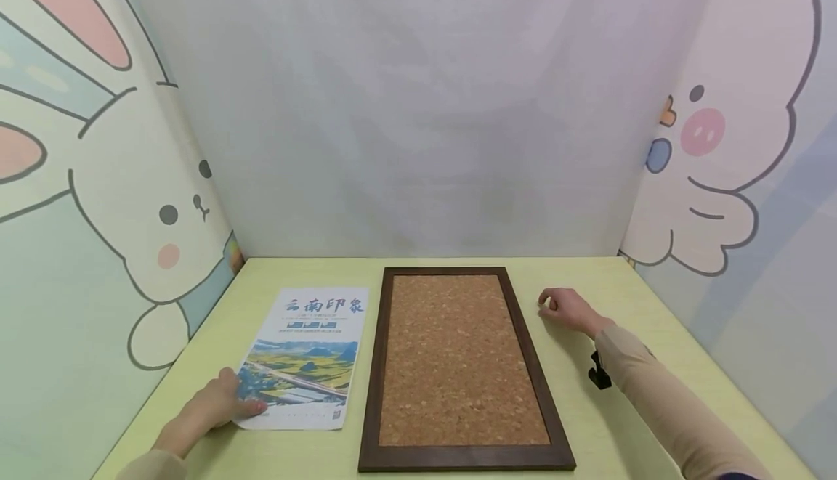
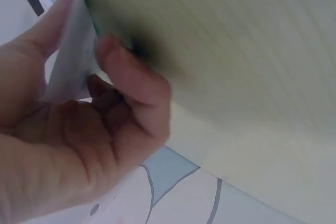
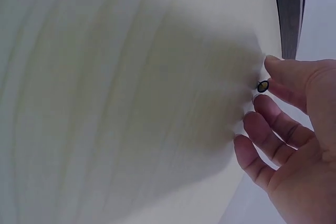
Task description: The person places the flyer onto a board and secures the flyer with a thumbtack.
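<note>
A paper poster (image 1: 307, 371) with large Chinese writing and a landscape picture lies left of a cork board (image 1: 458, 364) in a dark wooden frame. My left hand (image 1: 219, 400) pinches the poster's lower left edge, thumb on top and fingers beneath; in the left wrist view the paper (image 2: 73, 56) is bent up there. On the board's right, my right hand (image 1: 567, 308) is down at the table, fingers loosely bent. In the right wrist view, a tiny dark-rimmed round piece (image 3: 263, 86) with a yellowish middle sits between thumb and fingertips, which are spread around it.
The pale yellow table (image 1: 314, 454) carries poster and board. A white curtain (image 1: 418, 117) hangs behind, with cartoon-printed walls (image 1: 72, 364) on both sides. Below the right forearm shows a black wrist device (image 1: 600, 372).
</note>
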The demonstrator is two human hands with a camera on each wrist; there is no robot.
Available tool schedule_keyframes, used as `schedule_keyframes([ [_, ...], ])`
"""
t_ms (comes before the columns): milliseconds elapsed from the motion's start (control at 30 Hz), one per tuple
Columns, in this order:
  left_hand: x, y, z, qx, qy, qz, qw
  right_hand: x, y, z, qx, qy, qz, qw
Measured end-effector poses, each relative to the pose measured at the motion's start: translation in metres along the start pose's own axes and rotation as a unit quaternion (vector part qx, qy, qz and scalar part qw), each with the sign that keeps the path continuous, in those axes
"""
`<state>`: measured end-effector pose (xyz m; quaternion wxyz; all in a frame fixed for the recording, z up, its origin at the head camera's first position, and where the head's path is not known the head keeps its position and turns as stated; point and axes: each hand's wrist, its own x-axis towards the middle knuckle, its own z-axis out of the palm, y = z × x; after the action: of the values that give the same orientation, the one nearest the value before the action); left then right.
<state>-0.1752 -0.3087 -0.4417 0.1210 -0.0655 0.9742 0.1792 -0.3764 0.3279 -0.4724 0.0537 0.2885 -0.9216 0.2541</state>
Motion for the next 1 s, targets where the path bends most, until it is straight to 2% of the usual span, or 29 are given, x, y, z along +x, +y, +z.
schedule_keyframes([
  [33, 0.000, 0.001, 0.001, -0.005, 0.004, -0.002, 1.0000, 0.000, 0.001, 0.001, -0.003, 0.005, -0.012, 1.000],
  [100, -0.001, 0.002, 0.002, -0.026, 0.009, -0.007, 0.9996, 0.002, 0.001, 0.001, -0.005, 0.009, -0.007, 1.000],
  [300, -0.005, 0.002, 0.006, -0.090, 0.017, -0.018, 0.9957, 0.006, -0.013, 0.001, -0.034, -0.012, 0.066, 0.997],
  [433, -0.006, 0.000, 0.007, -0.106, 0.014, -0.016, 0.9941, 0.004, -0.015, -0.004, -0.033, -0.022, 0.090, 0.995],
  [567, -0.005, -0.001, 0.008, -0.114, 0.010, -0.018, 0.9933, 0.002, -0.009, -0.012, -0.018, -0.017, 0.106, 0.994],
  [833, -0.005, -0.005, 0.011, -0.123, 0.010, -0.017, 0.9922, 0.005, 0.000, -0.014, 0.043, -0.033, 0.085, 0.995],
  [1000, -0.005, -0.006, 0.012, -0.130, 0.009, -0.010, 0.9914, 0.007, -0.001, -0.007, 0.030, -0.027, 0.093, 0.995],
])
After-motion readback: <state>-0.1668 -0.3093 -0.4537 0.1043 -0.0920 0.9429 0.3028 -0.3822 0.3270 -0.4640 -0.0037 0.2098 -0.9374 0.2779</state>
